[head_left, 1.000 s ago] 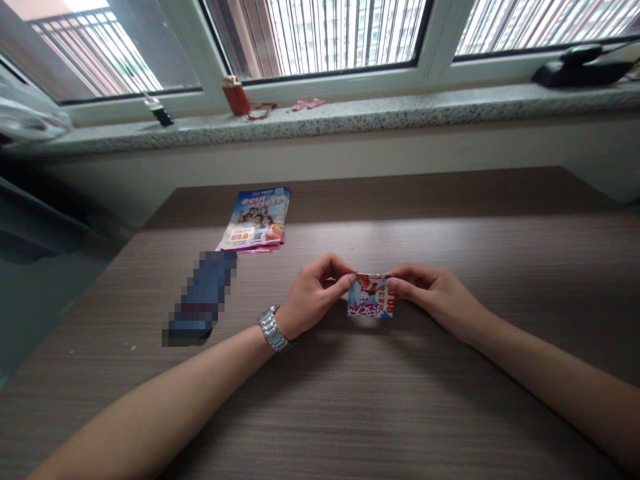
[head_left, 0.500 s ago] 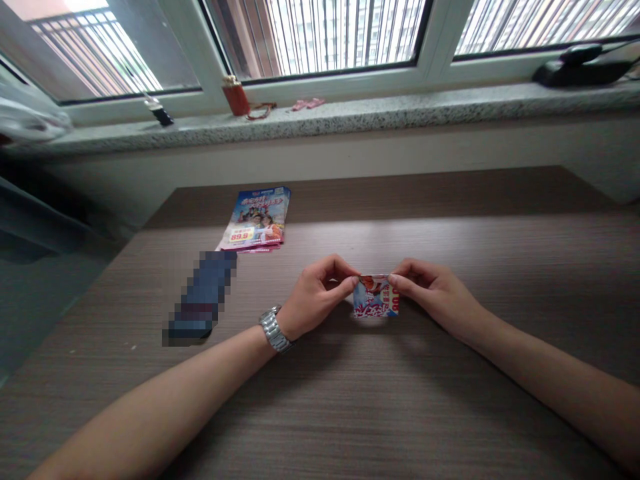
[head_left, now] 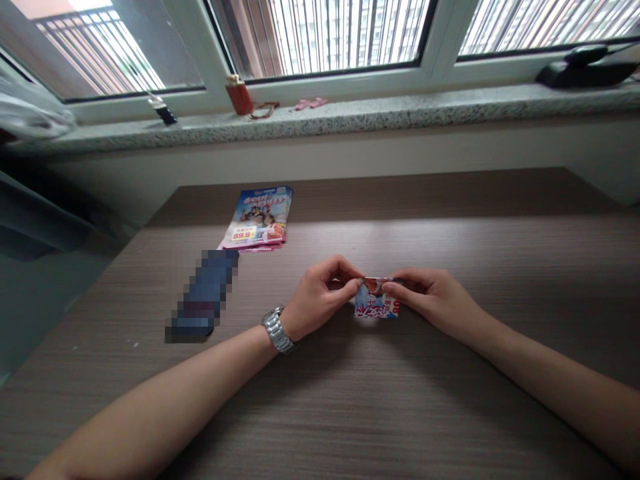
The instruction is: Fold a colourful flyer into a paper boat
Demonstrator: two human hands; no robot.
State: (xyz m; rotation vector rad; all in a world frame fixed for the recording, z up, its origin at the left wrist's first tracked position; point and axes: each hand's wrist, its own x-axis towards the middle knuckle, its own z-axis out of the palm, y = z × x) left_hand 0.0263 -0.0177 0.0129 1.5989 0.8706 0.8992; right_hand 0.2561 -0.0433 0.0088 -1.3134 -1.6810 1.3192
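Note:
Between my two hands is a small folded flyer (head_left: 373, 307), printed in blue, white and red with large characters that look upside down. My left hand (head_left: 325, 297) pinches its upper left corner between thumb and fingers; a silver metal watch (head_left: 279, 329) is on that wrist. At the upper right edge, my right hand (head_left: 433, 293) grips the flyer, its thumb lying across the printed face. The fingertips behind the paper are partly hidden. Farther back on the left lies a stack of colourful flyers (head_left: 260, 217) showing "89.9".
A pixelated dark blue, phone-shaped object (head_left: 205, 297) lies left of my hands on the wood-grain table (head_left: 320, 413). Behind the table, a speckled stone windowsill (head_left: 400, 117) carries a red container (head_left: 239, 97), small pink items (head_left: 310, 104) and a black device (head_left: 585, 68).
My right thumb has slid leftward over the flyer's face, and the right hand sits slightly lower. My left hand keeps its pinch. The whole view has shifted slightly.

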